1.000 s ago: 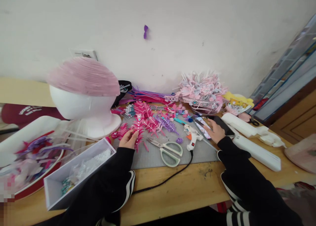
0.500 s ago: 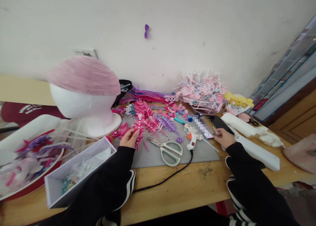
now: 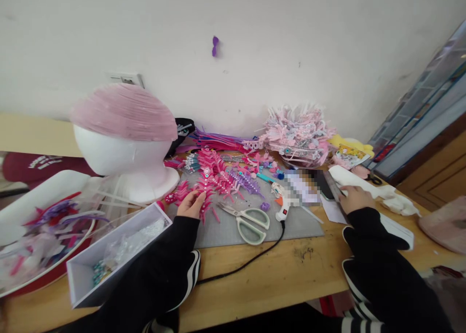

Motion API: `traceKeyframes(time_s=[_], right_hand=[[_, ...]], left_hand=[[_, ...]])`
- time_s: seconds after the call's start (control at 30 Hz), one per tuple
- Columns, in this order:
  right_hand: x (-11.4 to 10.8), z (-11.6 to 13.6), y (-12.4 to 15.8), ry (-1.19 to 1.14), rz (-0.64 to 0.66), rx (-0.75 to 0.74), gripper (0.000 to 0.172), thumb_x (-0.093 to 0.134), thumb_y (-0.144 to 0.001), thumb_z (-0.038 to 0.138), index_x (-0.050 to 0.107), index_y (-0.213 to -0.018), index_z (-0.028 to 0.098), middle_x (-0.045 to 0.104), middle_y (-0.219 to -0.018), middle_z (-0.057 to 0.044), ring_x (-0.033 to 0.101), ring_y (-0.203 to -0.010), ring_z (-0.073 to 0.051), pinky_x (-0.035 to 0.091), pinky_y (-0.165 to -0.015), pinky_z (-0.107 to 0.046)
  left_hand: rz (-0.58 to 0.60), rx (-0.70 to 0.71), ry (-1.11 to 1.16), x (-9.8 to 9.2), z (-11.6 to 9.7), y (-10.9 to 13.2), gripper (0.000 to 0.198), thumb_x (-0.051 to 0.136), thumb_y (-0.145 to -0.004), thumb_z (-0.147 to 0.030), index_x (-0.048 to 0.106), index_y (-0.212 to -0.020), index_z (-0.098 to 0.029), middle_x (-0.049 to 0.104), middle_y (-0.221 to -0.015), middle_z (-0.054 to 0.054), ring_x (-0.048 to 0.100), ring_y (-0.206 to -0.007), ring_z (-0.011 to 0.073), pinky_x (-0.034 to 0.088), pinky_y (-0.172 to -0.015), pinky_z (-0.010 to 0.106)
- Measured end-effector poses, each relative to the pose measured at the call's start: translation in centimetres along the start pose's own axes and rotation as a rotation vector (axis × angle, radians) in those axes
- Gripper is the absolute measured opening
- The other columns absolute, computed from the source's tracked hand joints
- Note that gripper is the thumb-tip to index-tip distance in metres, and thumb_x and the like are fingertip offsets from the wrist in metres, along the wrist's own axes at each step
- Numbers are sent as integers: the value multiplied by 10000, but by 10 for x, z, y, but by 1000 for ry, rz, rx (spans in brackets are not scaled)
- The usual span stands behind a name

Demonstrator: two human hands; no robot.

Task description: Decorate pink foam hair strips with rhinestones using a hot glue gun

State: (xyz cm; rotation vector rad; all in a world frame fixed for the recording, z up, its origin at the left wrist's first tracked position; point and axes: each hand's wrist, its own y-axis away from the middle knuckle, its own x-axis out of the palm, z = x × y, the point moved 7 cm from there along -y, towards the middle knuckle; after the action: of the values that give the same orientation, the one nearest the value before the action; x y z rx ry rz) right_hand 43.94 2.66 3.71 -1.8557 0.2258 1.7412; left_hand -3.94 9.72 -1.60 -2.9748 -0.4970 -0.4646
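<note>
Pale wall (image 3: 255, 75) backs a wooden table (image 3: 255, 284). Over the left part of a grey mat (image 3: 298, 228), the left hand (image 3: 190, 206) pinches a pink leafy sprig (image 3: 208, 190), left of the scissors (image 3: 238, 214). On the right, the right hand (image 3: 358, 199) touches a flat grey strip (image 3: 332, 185); whether its fingers grip cannot be told.

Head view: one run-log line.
Left hand: touching pink beaded sprig; right hand: at dark item, unidentified; scissors, glue gun: on gray mat
</note>
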Motion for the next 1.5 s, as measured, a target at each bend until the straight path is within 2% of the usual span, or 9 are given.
traceKeyframes(time_s=[0.07,0.17,0.4,0.63,0.7,0.83,1.0,1.13,1.5], right_hand=[[2,28,1,-95,-41,-203,291,403,-776,258,598,-955,137,613,-998,-125,529,-949,-265,377,-795,-363],[17,67,7,-237,52,-406,327,342,-805,284,588,-983,164,631,-982,-94,539,-957,-231,385,-804,-338],[23,88,1,-362,0,-311,357,331,-799,343,552,-1021,172,593,-1070,-104,510,-1019,-250,373,-826,-400],[-7,99,9,-506,-79,-277,376,301,-802,357,595,-863,129,629,-912,-130,545,-910,-242,387,-783,-370],[-14,121,22,-581,44,-367,368,331,-794,400,597,-797,147,638,-799,-93,570,-751,-194,412,-681,-309],[-11,192,75,-590,512,-757,354,401,-772,439,603,-658,171,603,-582,-19,518,-534,-120,371,-535,-236],[-4,243,112,-474,562,-904,254,586,-653,422,607,-705,174,616,-671,-16,518,-609,-122,325,-529,-219],[7,245,113,-452,565,-800,286,630,-599,421,570,-726,171,577,-639,1,487,-575,-108,314,-524,-213],[4,242,122,-485,379,-733,263,595,-583,421,506,-610,176,498,-579,7,408,-542,-104,272,-503,-238]], left_hand=[[3,2,-10,0,-1,1,301,682,-487,-324,571,-695,-138,536,-608,-40,468,-560,43,393,-608,165],[10,13,-49,2,-4,2,291,675,-495,-335,574,-685,-139,530,-591,-37,466,-544,51,395,-586,175],[12,-11,10,4,-7,6,236,687,-493,-263,573,-659,-141,514,-550,-47,442,-494,41,374,-515,161],[87,-246,216,11,13,11,153,654,-547,-182,556,-662,-161,539,-566,-37,493,-500,59,407,-502,170],[96,-272,257,13,14,13,141,652,-547,-150,547,-641,-158,558,-572,-32,511,-509,62,428,-516,169],[125,-306,297,18,17,16,155,656,-545,-128,535,-639,-152,583,-561,-38,533,-508,58,439,-504,156],[169,-317,295,20,18,15,218,686,-509,-136,520,-650,-140,592,-540,-47,544,-496,53,438,-487,147],[151,-318,307,19,19,15,289,711,-459,-119,518,-673,-142,593,-541,-52,549,-500,55,437,-489,148],[163,-246,279,21,9,17,341,734,-440,-177,478,-664,-143,559,-529,-71,526,-481,38,434,-495,141]])
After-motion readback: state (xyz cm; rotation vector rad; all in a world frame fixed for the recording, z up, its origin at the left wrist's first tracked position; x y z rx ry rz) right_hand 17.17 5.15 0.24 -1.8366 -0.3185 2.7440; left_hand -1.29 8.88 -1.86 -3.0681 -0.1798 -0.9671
